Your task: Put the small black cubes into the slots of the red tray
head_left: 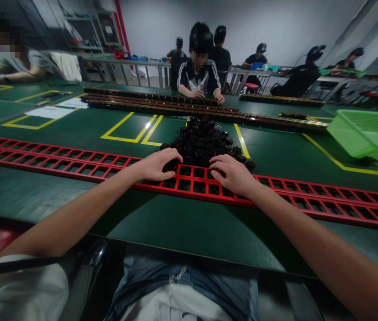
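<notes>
A long red frame (195, 186) with two rows of rectangular slots lies across the green table. Behind its middle is a heap of small black parts (205, 138). My left hand (160, 164) is over the frame at the heap's left edge, thumb and fingers apart around a dark area; whether it holds a part is unclear. My right hand (230, 174) rests over the frame to the right, fingers bent and apart, near the front of the heap, with nothing visible in it. Several slots show between the two hands.
Long dark strips (162, 103) lie across the table behind the heap. At the right stands a green plastic basket (369, 133). White papers (46, 110) and yellow tape outlines mark the left side. A person (200, 71) sits opposite, hands at the strips; others sit farther back.
</notes>
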Tool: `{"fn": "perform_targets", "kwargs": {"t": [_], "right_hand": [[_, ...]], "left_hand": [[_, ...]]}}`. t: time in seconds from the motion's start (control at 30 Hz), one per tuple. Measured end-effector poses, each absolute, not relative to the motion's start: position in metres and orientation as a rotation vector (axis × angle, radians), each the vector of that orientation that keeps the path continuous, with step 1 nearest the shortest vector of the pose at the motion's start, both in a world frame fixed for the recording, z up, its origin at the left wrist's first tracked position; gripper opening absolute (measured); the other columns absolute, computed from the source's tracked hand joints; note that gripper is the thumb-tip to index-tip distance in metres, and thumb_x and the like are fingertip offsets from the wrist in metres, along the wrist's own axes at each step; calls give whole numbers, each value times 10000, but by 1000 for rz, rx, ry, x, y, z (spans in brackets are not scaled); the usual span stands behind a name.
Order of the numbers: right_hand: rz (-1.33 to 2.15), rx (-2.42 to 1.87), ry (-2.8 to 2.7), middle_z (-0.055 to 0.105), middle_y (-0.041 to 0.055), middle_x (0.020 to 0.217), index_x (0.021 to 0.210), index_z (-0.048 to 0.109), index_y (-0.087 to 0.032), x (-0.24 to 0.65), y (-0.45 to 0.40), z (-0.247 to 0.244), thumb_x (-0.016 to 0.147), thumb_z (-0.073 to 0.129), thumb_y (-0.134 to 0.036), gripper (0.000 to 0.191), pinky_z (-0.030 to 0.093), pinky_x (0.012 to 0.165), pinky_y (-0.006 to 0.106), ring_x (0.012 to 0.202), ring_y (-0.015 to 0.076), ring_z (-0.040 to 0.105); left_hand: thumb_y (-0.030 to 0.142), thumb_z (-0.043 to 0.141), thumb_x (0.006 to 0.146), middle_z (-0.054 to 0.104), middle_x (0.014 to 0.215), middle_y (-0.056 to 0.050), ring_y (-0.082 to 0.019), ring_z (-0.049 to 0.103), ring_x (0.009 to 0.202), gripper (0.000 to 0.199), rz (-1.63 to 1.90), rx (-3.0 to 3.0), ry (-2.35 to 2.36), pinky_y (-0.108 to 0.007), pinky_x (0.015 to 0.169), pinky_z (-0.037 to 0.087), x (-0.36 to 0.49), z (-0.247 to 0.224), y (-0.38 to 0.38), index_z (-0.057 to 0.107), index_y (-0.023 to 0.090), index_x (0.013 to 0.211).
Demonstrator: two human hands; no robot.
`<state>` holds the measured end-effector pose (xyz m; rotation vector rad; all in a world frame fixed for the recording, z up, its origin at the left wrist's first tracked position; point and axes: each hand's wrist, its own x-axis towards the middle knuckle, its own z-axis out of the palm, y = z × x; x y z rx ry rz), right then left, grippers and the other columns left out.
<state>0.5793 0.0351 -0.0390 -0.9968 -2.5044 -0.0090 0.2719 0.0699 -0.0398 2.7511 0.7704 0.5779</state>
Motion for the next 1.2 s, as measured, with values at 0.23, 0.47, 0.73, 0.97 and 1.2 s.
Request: {"fn": "perform_targets", "kwargs": {"t": [0.23, 0.47, 0.73, 0.97, 1.2], "right_hand": [[-2, -1009, -2502, 684, 127, 1177, 977, 759, -192, 579, 35, -39, 962, 522, -233, 240, 543, 990, 489, 1120, 281, 616], [-23, -987, -2506, 684, 130, 1175, 971, 753, -179, 580, 37, -41, 968, 517, -237, 243, 543, 990, 481, 1119, 278, 615], [-1, -994, -2500, 687, 124, 1169, 970, 762, -193, 580, 37, -40, 961, 521, -234, 245, 544, 990, 495, 1119, 282, 616], [7, -990, -2499, 686, 135, 1170, 971, 767, -186, 580, 36, -39, 960, 520, -234, 251, 542, 991, 510, 1117, 291, 621], [1, -988, -2500, 684, 136, 1176, 977, 766, -181, 580, 37, -40, 957, 525, -230, 246, 538, 996, 505, 1128, 293, 615]], "left_hand": [[316, 552, 859, 604, 1118, -93, -278, 541, 1063, 306, 578, 2765, 740, -451, 964, 460, 272, -37, 69, 581, 198, 1139], [180, 475, 884, 621, 994, -71, -234, 567, 990, 141, 685, 2728, 892, -400, 904, 479, 272, -43, 75, 593, 189, 960], [202, 471, 902, 633, 957, -59, -221, 592, 946, 126, 655, 2726, 869, -396, 898, 477, 271, -46, 79, 588, 193, 944], [227, 490, 898, 652, 989, -58, -213, 609, 958, 137, 596, 2637, 863, -381, 909, 493, 269, -43, 81, 606, 191, 961], [258, 535, 889, 654, 985, -48, -197, 615, 920, 142, 613, 2548, 862, -349, 863, 505, 267, -44, 83, 613, 191, 986]]}}
